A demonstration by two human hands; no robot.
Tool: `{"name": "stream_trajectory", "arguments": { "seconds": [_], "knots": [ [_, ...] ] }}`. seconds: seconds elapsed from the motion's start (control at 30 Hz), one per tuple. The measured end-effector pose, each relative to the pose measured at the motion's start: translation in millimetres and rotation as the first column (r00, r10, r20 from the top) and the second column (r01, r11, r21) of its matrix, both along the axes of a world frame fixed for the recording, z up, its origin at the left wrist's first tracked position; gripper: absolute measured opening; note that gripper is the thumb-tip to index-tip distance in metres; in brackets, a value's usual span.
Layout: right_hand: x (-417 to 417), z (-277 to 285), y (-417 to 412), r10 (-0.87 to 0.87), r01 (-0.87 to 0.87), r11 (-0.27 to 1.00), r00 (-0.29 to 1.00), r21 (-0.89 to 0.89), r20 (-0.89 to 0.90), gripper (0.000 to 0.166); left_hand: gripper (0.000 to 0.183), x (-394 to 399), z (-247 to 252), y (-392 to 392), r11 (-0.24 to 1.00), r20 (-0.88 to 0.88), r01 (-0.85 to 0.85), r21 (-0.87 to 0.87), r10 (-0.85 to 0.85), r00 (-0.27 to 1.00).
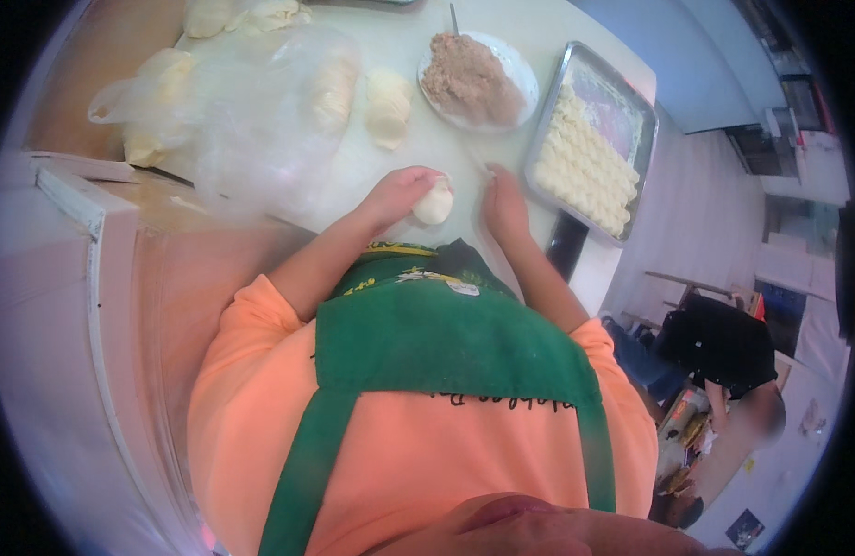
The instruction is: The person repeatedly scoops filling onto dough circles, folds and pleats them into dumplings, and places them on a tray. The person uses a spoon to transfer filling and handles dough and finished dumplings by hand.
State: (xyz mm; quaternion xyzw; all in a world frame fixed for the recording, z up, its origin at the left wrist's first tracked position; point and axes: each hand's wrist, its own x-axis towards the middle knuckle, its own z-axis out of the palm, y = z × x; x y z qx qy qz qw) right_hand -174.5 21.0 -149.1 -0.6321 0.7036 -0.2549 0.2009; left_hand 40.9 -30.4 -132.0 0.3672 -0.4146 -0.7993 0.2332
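Observation:
Over the pale tabletop, my left hand (403, 194) holds a round, thin dough wrapper (433, 203) by its upper edge. The wrapper hangs from the fingers, and I cannot tell whether there is filling in it. To its right, my right hand (505, 205) pinches a thin pale stick-like tool (480, 161), blurred at its far end. Beyond the hands lies a row of overlapping dough wrappers (388, 111). A white plate (528, 73) bears a mound of minced filling (466, 76) with a metal utensil handle (454, 19) sticking out of it.
At right, a metal tray (650, 142) holds rows of shaped dumplings (584, 163); a dark flat object (566, 243) lies by its near corner. Clear plastic bags (261, 118) with more wrappers (334, 87) cover the table's left. Another person (719, 344) bends over items at lower right.

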Motion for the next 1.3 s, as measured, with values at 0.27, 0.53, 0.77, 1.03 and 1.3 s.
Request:
{"name": "stream_trajectory", "arguments": {
  "seconds": [0.27, 0.53, 0.77, 1.03, 1.3],
  "knots": [
    [9.1, 5.9, 17.8, 0.101, -0.133, 0.978, 0.975, 0.161, 0.196, 0.02, 0.031, 19.3, -45.1, 5.5, 0.401, 0.363, 0.174, -0.899, 0.462, 0.809],
    [13.6, -15.7, 15.0, 0.309, -0.306, 0.947, 0.951, -0.099, 0.014, 0.013, 0.037, 20.7, -42.5, 6.9, 0.367, 0.338, 0.168, -0.915, 0.471, 0.815],
    [15.3, -15.5, 14.2, 0.318, -0.32, 0.945, 0.947, -0.074, -0.04, 0.013, 0.034, 19.8, -35.4, 5.3, 0.306, 0.354, 0.231, -0.923, 0.447, 0.822],
    [20.9, -16.3, 12.1, 0.332, -0.352, 0.933, 0.922, -0.075, -0.199, 0.016, 0.038, 16.3, -34.3, 4.7, 0.255, 0.372, 0.286, -0.923, 0.409, 0.834],
    [16.1, -22.9, 2.4, 0.149, -0.149, 0.989, 0.989, 0.009, -0.003, 0.011, 0.052, 12.7, -36.5, 6.0, 0.286, 0.38, 0.263, -0.921, 0.52, 0.765]
  ]
}}
